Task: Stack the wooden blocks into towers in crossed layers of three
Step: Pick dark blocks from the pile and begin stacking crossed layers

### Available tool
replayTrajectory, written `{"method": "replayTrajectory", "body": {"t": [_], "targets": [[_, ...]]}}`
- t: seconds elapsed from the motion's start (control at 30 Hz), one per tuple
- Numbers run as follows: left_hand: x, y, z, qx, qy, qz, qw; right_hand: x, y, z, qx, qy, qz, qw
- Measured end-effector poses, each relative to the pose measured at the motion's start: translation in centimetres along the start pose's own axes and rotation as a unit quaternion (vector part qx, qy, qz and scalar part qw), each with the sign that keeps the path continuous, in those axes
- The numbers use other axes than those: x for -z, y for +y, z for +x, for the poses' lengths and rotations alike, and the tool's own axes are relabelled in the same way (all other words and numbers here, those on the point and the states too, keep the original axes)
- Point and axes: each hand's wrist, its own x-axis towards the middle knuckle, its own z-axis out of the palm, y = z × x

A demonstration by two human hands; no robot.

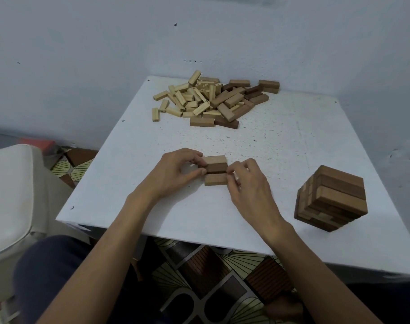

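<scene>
Blocks first: row of three blocks (215,169) lies flat at ctr of white table (281,141), long sides touching, w/ a pale one far, a dark one in the middle and a pale one near. L hand (178,168) is curled round the row's left end, thumb at the near side and fingertips over the far block, pinching it. R hand (247,181) is curled too, w/ fingertips (232,170) set against the right ends of the middle & near blocks. It looks like a pinch, tho that hand is a bit blurred. Both forearms come in over the near table edge.

Tower (331,198) stands to the right, near the table's right edge and well apart from the hands. It is brown blocks in crossed layers, top layer three side by side, sides slightly uneven.

Loose pile sits at the far edge by the wall (82,54): small pale blocks (187,99) on the left and bigger brown blocks (236,99) on the right, the heaps overlapping in the middle. Some pale blocks carry small dark marks on their ends, too small to read.

Off the table: white cushion (10,195) at left, red object (39,145) behind it, patterned floor (211,288) below, dark trouser leg (47,265) bottom left.
</scene>
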Motion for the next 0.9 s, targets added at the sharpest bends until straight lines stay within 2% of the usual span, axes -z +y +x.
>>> {"method": "replayTrajectory", "body": {"t": [0.17, 0.33, 0.43, 0.57, 0.67, 0.9], "targets": [[0.2, 0.4, -0.3, -0.013, -0.059, 0.040, 0.997, -0.1, 0.4, -0.4, -0.001, -0.025, 0.023, 0.999], [0.0, 0.6, -0.7, -0.012, -0.055, 0.083, 0.995, -0.3, 0.3, -0.8, -0.017, -0.050, -0.022, 0.998], [0.0, 0.7, -1.0, -0.003, -0.069, 0.107, 0.992, -0.1, 0.3, -0.7, -0.020, -0.051, -0.011, 0.998], [-0.2, 0.7, -1.1, -0.014, -0.070, 0.081, 0.994, 0.4, 0.7, -0.6, -0.001, -0.058, 0.011, 0.998], [-0.4, 0.6, -0.7, -0.011, -0.064, 0.060, 0.996, 1.2, 0.7, -0.6, 0.002, -0.096, 0.030, 0.995], [0.1, 1.1, 0.4, -0.022, -0.125, 0.035, 0.991, 1.9, 1.3, -0.3, 0.018, -0.139, -0.032, 0.990]]}}
